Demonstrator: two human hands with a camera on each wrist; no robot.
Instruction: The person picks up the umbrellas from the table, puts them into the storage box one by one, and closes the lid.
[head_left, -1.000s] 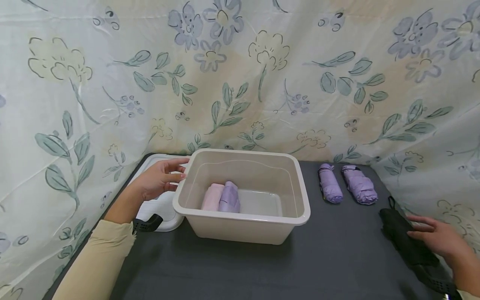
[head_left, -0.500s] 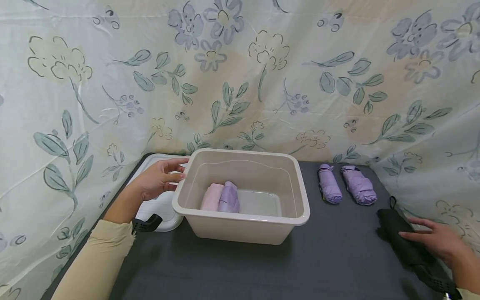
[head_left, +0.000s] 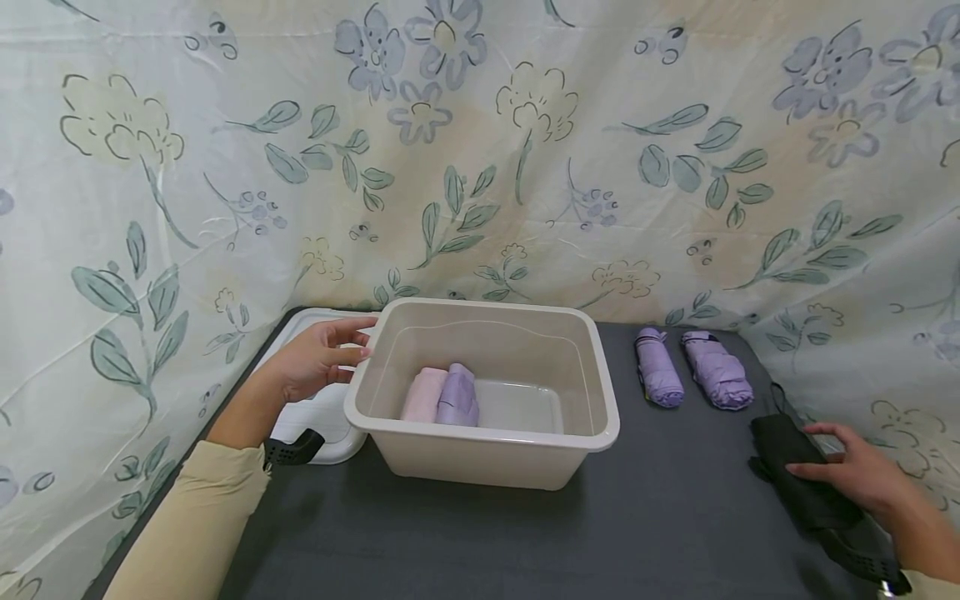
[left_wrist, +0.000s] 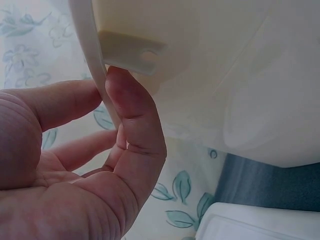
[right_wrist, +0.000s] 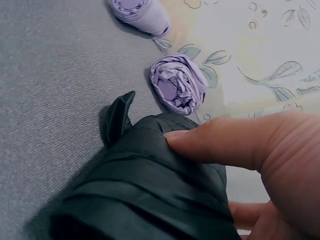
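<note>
My left hand (head_left: 324, 358) pinches the left rim of a beige plastic tub (head_left: 480, 437). In the left wrist view the thumb (left_wrist: 132, 115) lies on the near side of the tub rim (left_wrist: 87, 35) and the fingers on the far side. A pink folded umbrella (head_left: 423, 396) and a purple one (head_left: 459, 396) lie side by side in the tub. At the table's right edge my right hand (head_left: 843, 471) grips a black folded umbrella (head_left: 791, 454). In the right wrist view the thumb (right_wrist: 220, 142) lies over the black umbrella (right_wrist: 150, 195).
Two more purple folded umbrellas (head_left: 658, 367) (head_left: 716, 371) lie on the dark grey table (head_left: 600, 533) behind the right hand. A white lid (head_left: 318, 425) lies flat left of the tub. Floral cloth (head_left: 480, 167) walls in the back and both sides.
My right hand has curled round the black umbrella and drawn it slightly leftward. The left hand and the tub have stayed put.
</note>
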